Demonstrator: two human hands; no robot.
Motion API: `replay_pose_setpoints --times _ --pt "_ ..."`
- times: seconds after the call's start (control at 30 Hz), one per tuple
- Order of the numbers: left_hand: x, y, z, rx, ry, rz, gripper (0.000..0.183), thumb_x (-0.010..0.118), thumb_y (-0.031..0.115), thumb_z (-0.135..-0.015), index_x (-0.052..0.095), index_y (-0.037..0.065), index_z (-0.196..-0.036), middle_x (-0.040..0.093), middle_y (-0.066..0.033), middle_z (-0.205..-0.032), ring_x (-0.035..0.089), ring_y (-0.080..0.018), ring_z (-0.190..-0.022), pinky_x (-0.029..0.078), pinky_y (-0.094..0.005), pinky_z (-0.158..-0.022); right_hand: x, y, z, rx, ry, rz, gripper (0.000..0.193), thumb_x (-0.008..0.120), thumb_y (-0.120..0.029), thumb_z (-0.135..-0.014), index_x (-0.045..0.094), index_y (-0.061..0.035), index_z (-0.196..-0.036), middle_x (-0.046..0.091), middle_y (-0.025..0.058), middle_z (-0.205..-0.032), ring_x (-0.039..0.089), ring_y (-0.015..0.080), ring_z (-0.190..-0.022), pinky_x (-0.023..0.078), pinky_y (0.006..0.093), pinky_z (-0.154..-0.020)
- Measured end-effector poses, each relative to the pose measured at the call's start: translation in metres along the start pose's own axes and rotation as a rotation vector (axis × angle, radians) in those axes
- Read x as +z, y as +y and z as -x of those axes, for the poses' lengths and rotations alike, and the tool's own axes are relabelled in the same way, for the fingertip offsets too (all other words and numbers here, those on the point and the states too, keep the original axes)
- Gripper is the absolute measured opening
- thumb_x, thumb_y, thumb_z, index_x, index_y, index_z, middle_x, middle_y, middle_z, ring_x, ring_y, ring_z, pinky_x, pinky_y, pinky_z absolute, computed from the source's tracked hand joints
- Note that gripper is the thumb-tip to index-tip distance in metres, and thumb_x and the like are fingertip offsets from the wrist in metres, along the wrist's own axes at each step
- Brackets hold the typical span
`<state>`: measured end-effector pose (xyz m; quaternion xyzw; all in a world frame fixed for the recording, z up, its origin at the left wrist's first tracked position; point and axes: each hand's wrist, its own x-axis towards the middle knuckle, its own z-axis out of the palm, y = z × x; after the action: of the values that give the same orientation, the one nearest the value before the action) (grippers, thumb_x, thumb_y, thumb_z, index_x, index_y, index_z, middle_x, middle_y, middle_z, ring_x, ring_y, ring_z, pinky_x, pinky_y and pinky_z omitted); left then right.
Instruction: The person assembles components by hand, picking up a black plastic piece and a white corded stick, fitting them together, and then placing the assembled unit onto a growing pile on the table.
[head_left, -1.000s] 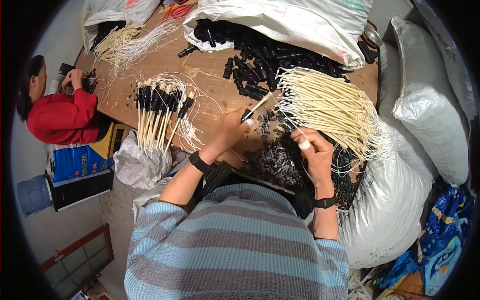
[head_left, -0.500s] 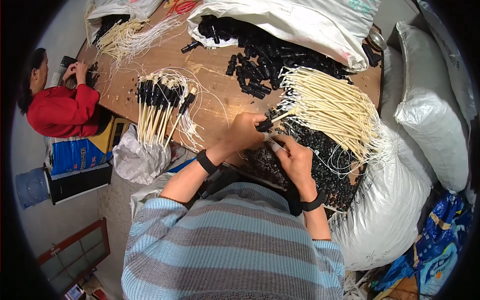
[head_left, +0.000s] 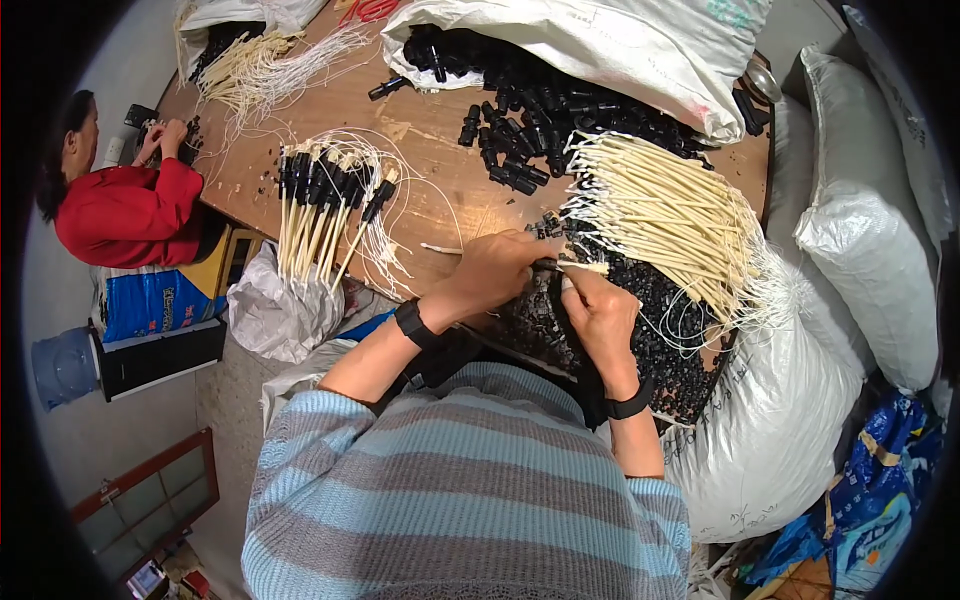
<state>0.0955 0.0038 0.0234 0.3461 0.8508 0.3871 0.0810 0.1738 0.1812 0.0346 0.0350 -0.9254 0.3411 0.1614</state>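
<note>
In front of me, over the table edge, both my hands meet at a small black plastic fitting [head_left: 547, 264] with a cream tube [head_left: 588, 267] coming out of its right side. My left hand [head_left: 488, 272] is closed around the fitting and covers most of it. Closed just below the tube, my right hand [head_left: 603, 315] has its fingertips against the fitting; whatever they pinch is hidden. A thin white cord end [head_left: 440, 248] pokes out left of my left hand. Small black parts [head_left: 655, 350] lie heaped beneath and right of my hands, beside a pile of cream tubes [head_left: 665, 215] with white cords.
Tubes with black fittings [head_left: 325, 185] lie bundled at left. Loose black fittings [head_left: 515, 140] spill from a white woven sack [head_left: 600, 45]. Full sacks [head_left: 765, 430] crowd the right side. A person in red [head_left: 130, 215] works at the table's far left.
The fitting and tube have turned level and shifted slightly right. My right hand has moved up against the tube. The white cord end has appeared left of my left hand.
</note>
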Motion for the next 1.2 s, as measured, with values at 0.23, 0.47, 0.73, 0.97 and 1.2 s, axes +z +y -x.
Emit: replay_pose_setpoints --times 0.23,0.47,0.73,0.97,1.2 --pt "0.006 0.003 -0.001 0.001 -0.09 0.062 0.047 0.061 -0.002 -0.068 0.062 0.011 -0.113 0.067 -0.0128 -0.098 0.063 -0.0326 -0.095 0.05 -0.0405 -0.078 0.004 -0.003 0.003 0.035 -0.127 -0.175 0.015 0.062 -0.008 -0.086 0.065 -0.0026 -0.1 0.067 0.0172 -0.079 0.065 0.0333 -0.067 0.051 0.0369 -0.057" --pt "-0.013 0.014 -0.008 0.1 0.168 0.106 0.036 0.071 0.0 -0.064 0.065 0.012 -0.096 0.064 -0.0056 -0.079 0.061 -0.0263 -0.078 0.049 -0.0374 -0.065 -0.001 -0.005 0.004 0.02 -0.148 0.033 0.013 0.062 -0.01 -0.089 0.064 -0.0045 -0.101 0.067 0.0177 -0.083 0.065 0.035 -0.068 0.051 0.0393 -0.056" --pt "0.0 -0.003 0.008 0.275 0.188 0.261 0.02 0.07 -0.004 -0.065 0.067 0.008 -0.081 0.063 -0.0031 -0.083 0.059 -0.0221 -0.077 0.048 -0.0322 -0.065 0.002 -0.004 0.01 0.03 -0.137 -0.307 0.019 0.063 -0.012 -0.089 0.067 -0.0036 -0.105 0.068 0.0168 -0.086 0.067 0.0326 -0.068 0.052 0.035 -0.059" --pt "-0.014 0.004 0.009 0.164 -0.004 0.524 0.013 0.068 -0.004 -0.075 0.068 0.004 -0.084 0.062 -0.005 -0.088 0.061 -0.0179 -0.081 0.048 -0.0278 -0.067 0.005 0.004 0.014 0.183 -0.279 -0.661 0.017 0.064 -0.008 -0.089 0.068 0.0003 -0.102 0.066 0.0086 -0.074 0.056 0.0102 -0.059 0.045 0.0234 -0.056" --pt "-0.013 0.0 -0.028 -0.11 -0.154 0.264 0.025 0.064 -0.007 -0.071 0.067 0.005 -0.093 0.065 -0.0094 -0.091 0.062 -0.0192 -0.079 0.049 -0.0292 -0.068 -0.001 0.01 0.014 0.258 -0.159 -0.362 0.011 0.064 -0.006 -0.084 0.068 -0.0014 -0.093 0.06 0.0077 -0.062 0.055 0.0124 -0.052 0.045 0.0265 -0.053"
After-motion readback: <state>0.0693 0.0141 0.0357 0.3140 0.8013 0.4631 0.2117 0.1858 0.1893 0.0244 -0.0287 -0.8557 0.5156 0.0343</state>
